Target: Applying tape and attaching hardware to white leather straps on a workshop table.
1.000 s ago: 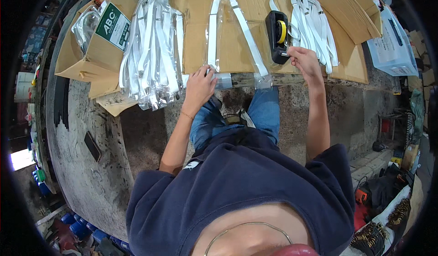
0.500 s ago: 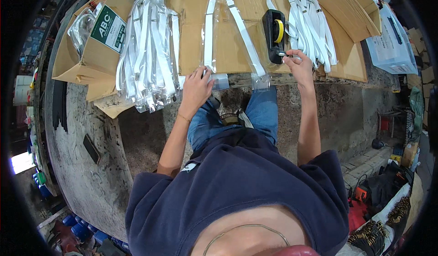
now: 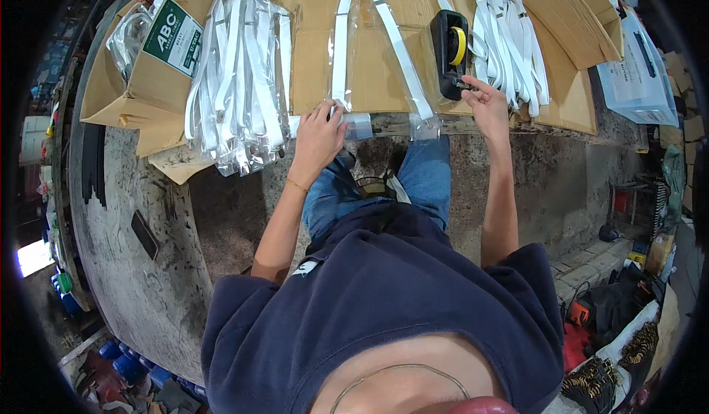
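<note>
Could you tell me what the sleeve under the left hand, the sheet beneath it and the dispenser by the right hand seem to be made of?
Sleeve: clear glossy plastic film, with glare and see-through. Sheet: matte brown corrugated cardboard, probably, given its creases. Dispenser: likely black moulded plastic.

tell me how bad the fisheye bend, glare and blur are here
Head view: strong bend, the cardboard sheet edge curves and black corners ring the picture; glare on the clear bags; blown-out patch at left edge; right hand and tape dispenser stay sharp.
</note>
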Motion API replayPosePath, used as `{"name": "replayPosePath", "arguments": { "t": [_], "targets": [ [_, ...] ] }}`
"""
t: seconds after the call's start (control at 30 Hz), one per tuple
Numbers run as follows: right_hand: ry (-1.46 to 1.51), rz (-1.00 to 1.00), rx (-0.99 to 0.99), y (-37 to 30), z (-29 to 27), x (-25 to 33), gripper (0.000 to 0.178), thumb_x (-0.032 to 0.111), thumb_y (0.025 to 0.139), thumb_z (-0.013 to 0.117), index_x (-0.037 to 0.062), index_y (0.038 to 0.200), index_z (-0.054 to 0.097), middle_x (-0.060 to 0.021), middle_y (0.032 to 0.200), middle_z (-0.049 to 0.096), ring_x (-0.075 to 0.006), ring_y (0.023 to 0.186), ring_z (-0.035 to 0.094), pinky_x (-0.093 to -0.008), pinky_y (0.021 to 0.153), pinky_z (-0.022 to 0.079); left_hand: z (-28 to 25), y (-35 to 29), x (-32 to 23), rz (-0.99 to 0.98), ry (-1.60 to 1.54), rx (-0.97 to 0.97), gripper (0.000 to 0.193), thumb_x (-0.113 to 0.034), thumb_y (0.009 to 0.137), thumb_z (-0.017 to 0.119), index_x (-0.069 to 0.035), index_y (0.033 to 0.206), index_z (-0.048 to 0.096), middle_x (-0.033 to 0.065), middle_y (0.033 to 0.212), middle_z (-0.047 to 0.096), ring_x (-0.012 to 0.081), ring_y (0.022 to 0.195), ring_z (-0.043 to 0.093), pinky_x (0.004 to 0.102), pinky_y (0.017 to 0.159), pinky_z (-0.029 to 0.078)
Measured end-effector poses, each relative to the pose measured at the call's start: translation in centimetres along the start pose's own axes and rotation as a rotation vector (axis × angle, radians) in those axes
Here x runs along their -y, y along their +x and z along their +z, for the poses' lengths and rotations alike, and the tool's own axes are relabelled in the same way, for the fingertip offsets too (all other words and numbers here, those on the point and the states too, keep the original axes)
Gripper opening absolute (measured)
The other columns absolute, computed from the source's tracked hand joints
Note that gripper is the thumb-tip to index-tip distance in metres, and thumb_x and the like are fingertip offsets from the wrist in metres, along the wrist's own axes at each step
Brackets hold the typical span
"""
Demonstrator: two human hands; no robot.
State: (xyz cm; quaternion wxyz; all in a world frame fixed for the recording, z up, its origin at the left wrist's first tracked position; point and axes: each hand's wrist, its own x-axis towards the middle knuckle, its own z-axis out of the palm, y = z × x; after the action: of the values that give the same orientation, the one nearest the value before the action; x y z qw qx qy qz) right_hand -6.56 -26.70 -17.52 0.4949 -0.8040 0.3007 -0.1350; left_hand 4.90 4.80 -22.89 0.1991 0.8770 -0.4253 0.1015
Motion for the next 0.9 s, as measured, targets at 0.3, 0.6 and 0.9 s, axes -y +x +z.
{"name": "replayPosePath", "arguments": {
  "t": [0.3,0.6,0.9],
  "targets": [
    [-0.128,-0.196,-0.146,-5.6,3.2,1.5,0.049,0.001,0.087,0.059,0.0105,0.134,0.05,-0.0057,0.079,0.064,-0.0089,0.069,0.055,-0.0264,0.068,0.049,-0.1,-0.7,0.4,-0.048,0.001,-0.005,0.03,-0.019,0.083,0.063,-0.004,0.109,0.059,0.0096,0.113,0.056,0.0263,0.102,0.057,0.0384,0.083,0.043],
    [0.07,-0.363,0.025,-3.3,10.8,3.9,0.017,0.014,0.086,0.066,-0.0003,0.096,0.066,-0.0037,0.073,0.061,-0.0124,0.063,0.055,-0.0258,0.063,0.048,0.1,-0.9,0.3,-0.006,-0.014,-0.045,0.033,-0.021,0.082,0.065,-0.003,0.109,0.059,0.0105,0.112,0.058,0.0255,0.105,0.057,0.0375,0.087,0.042],
    [0.474,0.308,0.872,3.0,17.5,5.7,0.02,0.013,0.089,0.061,0.0019,0.105,0.062,0.0025,0.075,0.054,-0.0046,0.06,0.043,-0.0208,0.052,0.035,0.1,-1.1,0.3,-0.031,-0.001,-0.015,0.032,-0.022,0.083,0.063,-0.004,0.11,0.059,0.0097,0.11,0.057,0.0244,0.106,0.056,0.0376,0.087,0.041]
  ]
}}
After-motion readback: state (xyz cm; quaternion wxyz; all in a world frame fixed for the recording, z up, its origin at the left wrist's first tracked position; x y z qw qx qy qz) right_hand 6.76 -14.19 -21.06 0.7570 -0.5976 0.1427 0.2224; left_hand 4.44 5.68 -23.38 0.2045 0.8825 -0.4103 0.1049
